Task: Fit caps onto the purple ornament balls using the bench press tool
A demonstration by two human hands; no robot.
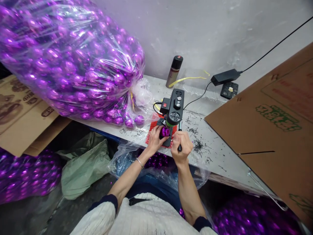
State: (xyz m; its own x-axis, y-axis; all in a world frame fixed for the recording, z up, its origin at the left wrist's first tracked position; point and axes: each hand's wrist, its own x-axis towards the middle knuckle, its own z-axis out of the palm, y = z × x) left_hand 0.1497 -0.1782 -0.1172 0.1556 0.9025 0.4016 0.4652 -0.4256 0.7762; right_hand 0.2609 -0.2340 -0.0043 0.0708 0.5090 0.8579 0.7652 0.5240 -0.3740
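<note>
My left hand [155,139] is closed on a shiny purple ball [165,131], its fingers and thumb on the ball's left and near sides. The ball sits directly under the head of a small black bench machine [176,106], which has round vents and a red switch. My right hand [181,147] is wrapped in a fist round the machine's black-gripped lever [180,147], on its right side. Beneath the machine lies a red sheet [152,128] on the pale table [215,153]. The contact between machine head and ball is partly hidden.
A big clear bag of purple balls [73,65] fills the left. Behind the machine stand a spray can [174,71] and a black power adapter [225,77]. Thin black scraps [198,145] litter the right. A cardboard box [274,124] borders the table; an opened plastic bag [127,160] hangs below its edge.
</note>
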